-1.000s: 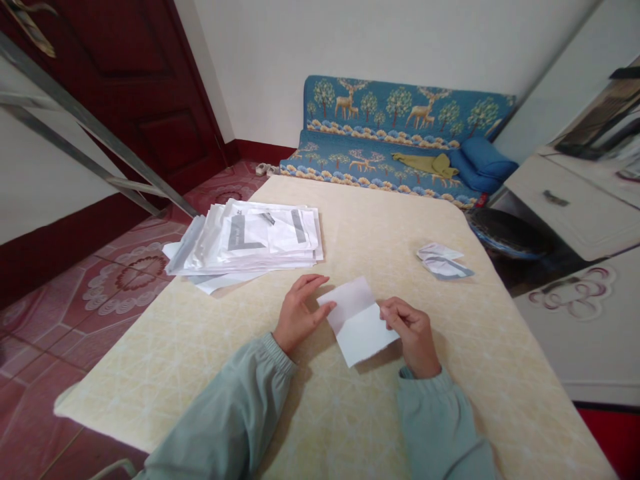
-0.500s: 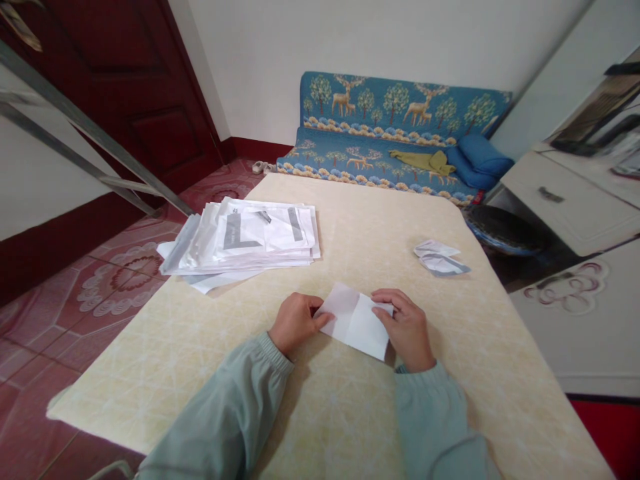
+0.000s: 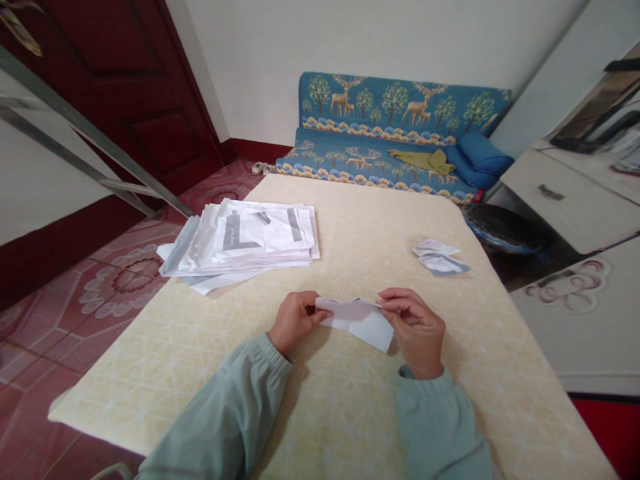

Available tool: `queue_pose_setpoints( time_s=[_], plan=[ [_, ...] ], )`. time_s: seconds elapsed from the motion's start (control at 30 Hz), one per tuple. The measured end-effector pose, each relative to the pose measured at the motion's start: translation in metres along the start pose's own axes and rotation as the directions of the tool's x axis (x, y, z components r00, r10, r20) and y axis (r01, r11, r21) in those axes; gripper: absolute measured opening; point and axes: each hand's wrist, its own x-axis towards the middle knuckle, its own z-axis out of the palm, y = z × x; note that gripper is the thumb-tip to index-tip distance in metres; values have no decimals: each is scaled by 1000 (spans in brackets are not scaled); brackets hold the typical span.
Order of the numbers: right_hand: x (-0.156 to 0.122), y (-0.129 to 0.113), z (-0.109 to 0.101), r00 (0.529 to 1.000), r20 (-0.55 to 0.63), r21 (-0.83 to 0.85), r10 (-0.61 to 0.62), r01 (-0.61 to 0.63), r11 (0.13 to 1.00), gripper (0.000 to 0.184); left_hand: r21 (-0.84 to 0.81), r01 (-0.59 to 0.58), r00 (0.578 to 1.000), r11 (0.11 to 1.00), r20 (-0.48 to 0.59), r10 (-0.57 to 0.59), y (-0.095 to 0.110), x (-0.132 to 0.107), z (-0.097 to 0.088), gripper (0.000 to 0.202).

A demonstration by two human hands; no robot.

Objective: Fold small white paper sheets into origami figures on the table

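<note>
A small white sheet of paper (image 3: 361, 321) is held just above the yellow table (image 3: 350, 413), folded over on itself along its far edge. My left hand (image 3: 293, 322) pinches its left end with closed fingers. My right hand (image 3: 417, 330) pinches its right end, thumb and fingers pressed on the fold. Both forearms wear pale green sleeves.
A stack of white sheets with grey printing (image 3: 245, 240) lies at the table's far left, overhanging the edge. Two small folded paper pieces (image 3: 439, 257) lie at the far right. Beyond stand a blue patterned sofa (image 3: 395, 133), a dark red door (image 3: 125, 87) and white cabinets (image 3: 575, 200).
The sheet was open and held up a second ago. Both hands have since lowered it and folded its far part over, so it now shows as a narrow strip.
</note>
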Motion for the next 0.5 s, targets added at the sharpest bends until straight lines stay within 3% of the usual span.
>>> queue_pose_setpoints(
  time_s=[0.13,0.27,0.33,0.4,0.5],
  plan=[
    [-1,-2,0,1000,4,47,-4,4,999,10,-31,-47,998,998,30,48,-2,1,0,13],
    [-2,0,-1,1000,-4,36,30,-30,999,7,-193,23,1000,981,17,-20,-2,2,1,17],
    [-2,4,-2,994,-25,-6,110,-110,994,2,-335,71,997,940,-12,-80,0,3,0,21],
    [-2,9,-2,973,-22,-50,229,-230,972,9,-476,89,987,875,-78,-143,3,4,-1,24],
    [-3,14,0,903,114,-67,414,-409,910,21,-624,47,953,780,-206,-223,8,5,-4,24]
  ],
)
